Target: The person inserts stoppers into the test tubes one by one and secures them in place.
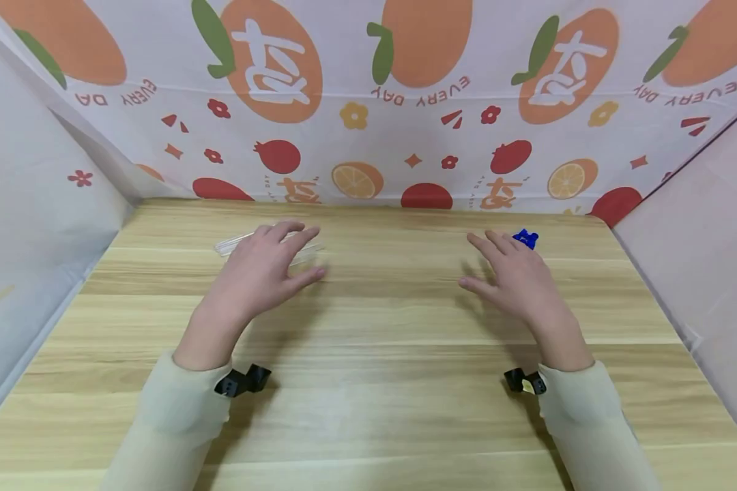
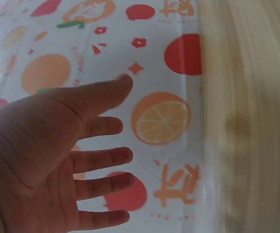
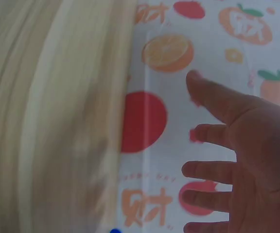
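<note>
My left hand (image 1: pixel 267 266) hovers over the left part of the table, its fingers spread and holding nothing. Partly hidden beneath it lies a clear, transparent object (image 1: pixel 308 255), whose ridged end shows left of the hand. Over on the right, my right hand (image 1: pixel 512 273) hangs above the wood with fingers extended and nothing in them. Just beyond its knuckles sits a small deep-blue object (image 1: pixel 527 238) with a knobbly outline, partly covered by the hand. In the wrist views, both the left palm (image 2: pixel 38 160) and the right palm (image 3: pixel 264 160) are bare.
The light wood-grain table (image 1: pixel 368 382) spans the space below both hands. Behind its far edge hangs a white curtain (image 1: pixel 356 146) printed with fruit, and pale sheets close off the left and right sides. A small black device (image 1: pixel 242 380) is fixed at each sleeve cuff.
</note>
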{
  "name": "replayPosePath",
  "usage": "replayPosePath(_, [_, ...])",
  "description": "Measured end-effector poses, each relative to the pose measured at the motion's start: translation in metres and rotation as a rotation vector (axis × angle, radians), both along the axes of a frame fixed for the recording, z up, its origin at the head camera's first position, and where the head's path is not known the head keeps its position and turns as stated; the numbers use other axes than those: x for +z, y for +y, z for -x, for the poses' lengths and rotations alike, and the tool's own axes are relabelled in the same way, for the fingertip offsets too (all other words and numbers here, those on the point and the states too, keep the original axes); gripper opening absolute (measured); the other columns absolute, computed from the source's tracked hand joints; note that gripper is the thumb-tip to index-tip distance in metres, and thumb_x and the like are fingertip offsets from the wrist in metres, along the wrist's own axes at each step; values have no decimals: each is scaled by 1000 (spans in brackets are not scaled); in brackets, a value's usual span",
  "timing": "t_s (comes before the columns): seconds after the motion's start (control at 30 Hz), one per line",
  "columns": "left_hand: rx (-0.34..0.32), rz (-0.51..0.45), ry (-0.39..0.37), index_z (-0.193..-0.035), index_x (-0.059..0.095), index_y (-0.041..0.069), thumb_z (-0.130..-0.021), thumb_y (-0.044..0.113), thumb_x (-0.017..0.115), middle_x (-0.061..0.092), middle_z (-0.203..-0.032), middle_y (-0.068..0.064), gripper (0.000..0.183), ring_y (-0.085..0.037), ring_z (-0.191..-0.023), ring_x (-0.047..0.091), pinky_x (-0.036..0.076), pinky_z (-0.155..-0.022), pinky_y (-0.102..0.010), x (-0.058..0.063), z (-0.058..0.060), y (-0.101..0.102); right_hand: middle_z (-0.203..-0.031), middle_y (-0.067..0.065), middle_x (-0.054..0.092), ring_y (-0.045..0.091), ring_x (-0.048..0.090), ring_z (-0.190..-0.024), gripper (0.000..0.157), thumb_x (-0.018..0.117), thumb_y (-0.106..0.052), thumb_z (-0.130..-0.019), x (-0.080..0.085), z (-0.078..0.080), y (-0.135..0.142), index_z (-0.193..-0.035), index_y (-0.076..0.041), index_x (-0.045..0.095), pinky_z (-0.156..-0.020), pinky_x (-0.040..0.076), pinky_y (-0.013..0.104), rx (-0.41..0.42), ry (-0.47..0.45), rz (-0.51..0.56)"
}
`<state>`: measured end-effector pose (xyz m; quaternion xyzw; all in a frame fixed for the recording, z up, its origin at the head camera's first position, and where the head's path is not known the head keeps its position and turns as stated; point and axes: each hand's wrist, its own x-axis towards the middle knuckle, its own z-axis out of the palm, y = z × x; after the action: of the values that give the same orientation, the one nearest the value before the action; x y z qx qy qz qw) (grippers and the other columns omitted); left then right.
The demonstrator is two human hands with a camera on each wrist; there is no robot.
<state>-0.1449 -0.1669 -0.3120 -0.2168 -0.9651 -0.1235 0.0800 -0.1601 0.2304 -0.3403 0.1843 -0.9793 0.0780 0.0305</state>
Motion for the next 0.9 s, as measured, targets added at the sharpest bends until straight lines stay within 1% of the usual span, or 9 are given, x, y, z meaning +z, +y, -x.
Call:
replayPosePath(0.1, [19,21,-55,-141,56,10,-90,38,74,53,-141,-16,61,-42,-124,51,45,-97,-62,-6,6,-5,-155,25,37,49,34,-141,79,67,-51,-91,-5,5,9,-155,-16,37,-113,31,65,-39,-66,-15])
replayPosePath(0.2, [31,51,-110,-140,57,9,-91,33,73,52,-142,-18,57,-44,-126,49,46,-97,-63,-11,12,-11,-156,26,34,52,31,-141,79,68,-48,-91,-9,10,17,-155,-16,35,-110,32,69,-89,-137,-15])
replayPosePath(0.33, [47,80,-185,-139,58,6,-91,25,73,54,-140,-20,53,-45,-123,50,47,-94,-63,-16,17,-18,-158,27,29,54,27,-142,80,68,-47,-92,-14,16,26,-156,-15,32,-107,31,72,-140,-212,9])
replayPosePath(0.43, [67,87,-222,-137,59,3,-90,21,74,56,-137,-21,53,-45,-122,51,47,-96,-63,-21,20,-23,-159,29,25,55,24,-142,81,66,-49,-93,-18,21,33,-157,-15,31,-107,29,74,-170,-247,14])
replayPosePath(0.57, [74,84,-246,-134,61,3,-89,21,75,58,-135,-22,51,-45,-122,52,46,-99,-62,-26,25,-25,-160,32,19,55,19,-144,82,63,-51,-94,-22,24,42,-158,-13,28,-110,23,73,-192,-299,34])
replayPosePath(0.77, [61,71,-287,-132,62,2,-90,18,74,61,-131,-21,47,-41,-119,57,48,-99,-59,-31,28,-25,-160,36,1,58,7,-145,87,57,-54,-97,-27,21,51,-159,-7,18,-111,16,74,-228,-407,26])
replayPosePath(0.9, [64,68,-292,-132,63,3,-90,18,74,61,-130,-21,46,-41,-118,57,48,-98,-59,-32,28,-25,-160,36,-1,58,6,-145,90,55,-55,-97,-29,20,53,-159,-4,15,-111,16,74,-243,-449,24])
